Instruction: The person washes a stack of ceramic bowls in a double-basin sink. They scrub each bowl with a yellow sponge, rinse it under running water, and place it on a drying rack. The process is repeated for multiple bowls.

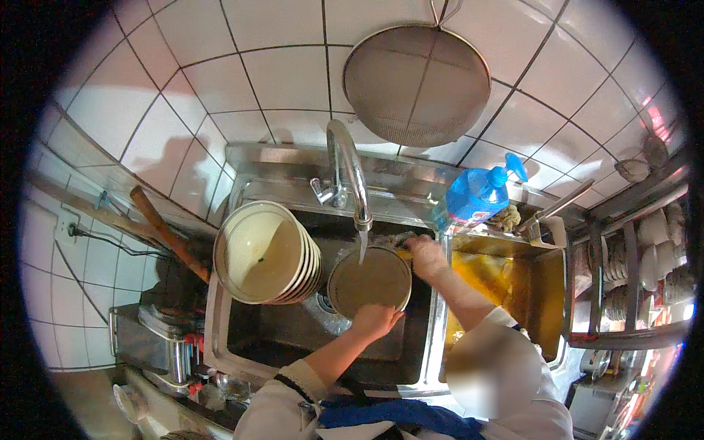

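My left hand (377, 322) grips the near rim of a round bowl-like vessel (369, 283) with a grey-brown face and a pale rim. Water from the chrome faucet (352, 165) runs onto it, inside the left basin of a steel sink (264, 355). At the vessel's far right edge is my right hand (426, 257), slightly blurred. A small yellow item shows by its fingers; whether they hold it is unclear. Left of the vessel, a stack of cream bowls (258, 253) lies tilted, a dark speck inside the top one.
The right basin (542, 291) holds yellow-orange liquid. A blue pump bottle (476, 198) stands on the sink's back ledge, beside a scrubber (506, 218). A large mesh strainer (418, 85) hangs on the tiled wall. Dish racks (610, 275) stand right; a wooden stick (168, 234) leans left.
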### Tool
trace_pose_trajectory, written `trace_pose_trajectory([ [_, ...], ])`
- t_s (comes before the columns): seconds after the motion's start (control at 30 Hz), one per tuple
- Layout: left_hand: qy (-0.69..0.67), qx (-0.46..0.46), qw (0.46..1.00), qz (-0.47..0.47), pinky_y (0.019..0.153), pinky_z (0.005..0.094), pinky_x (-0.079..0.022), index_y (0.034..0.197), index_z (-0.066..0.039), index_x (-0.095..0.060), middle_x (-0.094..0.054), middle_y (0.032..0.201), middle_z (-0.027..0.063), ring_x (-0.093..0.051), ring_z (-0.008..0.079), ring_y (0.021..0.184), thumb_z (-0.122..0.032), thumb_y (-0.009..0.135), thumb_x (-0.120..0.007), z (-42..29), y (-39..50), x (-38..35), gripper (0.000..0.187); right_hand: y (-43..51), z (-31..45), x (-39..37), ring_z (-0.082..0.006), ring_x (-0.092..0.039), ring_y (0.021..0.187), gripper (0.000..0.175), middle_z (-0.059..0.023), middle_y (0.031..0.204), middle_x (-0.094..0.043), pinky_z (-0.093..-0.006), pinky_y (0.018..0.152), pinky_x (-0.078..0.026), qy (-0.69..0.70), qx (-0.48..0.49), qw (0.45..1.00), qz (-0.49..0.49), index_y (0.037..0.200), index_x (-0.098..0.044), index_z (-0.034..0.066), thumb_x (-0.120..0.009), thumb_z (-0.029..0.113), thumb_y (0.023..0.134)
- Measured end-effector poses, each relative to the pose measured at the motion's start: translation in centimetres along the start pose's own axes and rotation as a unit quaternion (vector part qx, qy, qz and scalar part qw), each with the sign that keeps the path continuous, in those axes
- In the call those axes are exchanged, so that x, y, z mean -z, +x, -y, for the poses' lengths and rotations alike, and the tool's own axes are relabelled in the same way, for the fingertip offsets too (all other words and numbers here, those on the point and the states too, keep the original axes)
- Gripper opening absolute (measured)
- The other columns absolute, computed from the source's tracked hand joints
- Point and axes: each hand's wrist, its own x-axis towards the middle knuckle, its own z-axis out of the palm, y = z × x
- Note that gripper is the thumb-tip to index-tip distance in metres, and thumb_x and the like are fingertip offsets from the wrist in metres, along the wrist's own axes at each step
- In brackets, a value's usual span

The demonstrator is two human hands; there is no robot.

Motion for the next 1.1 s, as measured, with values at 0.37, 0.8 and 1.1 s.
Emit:
trace_pose_trajectory([
  [0.37,-0.447,0.294,0.812,-0.232,0.064,0.0320,-0.039,0.081,0.005,-0.056,-0.055,0.068,0.0070,-0.046,0.0121,0.068,-0.042,0.087,-0.049,1.1,1.4,10.4,0.048,1.2,8.1,4.2,-0.0341,-0.056,0.085,0.028,-0.0167,0.088,-0.059,-0.0401,0.074,-0.046,0.246,0.131,0.948,-0.151,0.097,-0.064,0.0081,-0.054,0.009,0.071],
  [0.8,-0.854,0.113,0.448,-0.240,0.095,0.0422,-0.037,0.130,-0.005,-0.034,-0.043,0.129,0.0085,-0.042,0.0247,0.117,-0.049,0.091,-0.031,0.3,0.2,13.8,0.058,-5.7,7.3,-0.4,-0.0156,-0.051,0.086,0.030,-0.0089,0.097,-0.051,-0.0269,0.075,-0.044,0.582,-0.036,0.748,-0.318,0.105,-0.043,0.0038,-0.047,-0.010,0.079],
  [1.1,-0.609,0.234,0.700,-0.290,0.071,0.0286,-0.044,0.098,0.002,-0.058,-0.060,0.089,0.0037,-0.055,0.0117,0.079,-0.030,0.086,-0.057,0.1,-1.5,14.8,0.034,3.5,5.4,8.0,-0.0257,-0.059,0.086,0.031,-0.0199,0.094,-0.061,-0.0322,0.079,-0.046,0.475,0.120,0.871,-0.011,0.104,-0.057,0.0025,-0.058,0.005,0.073],
])
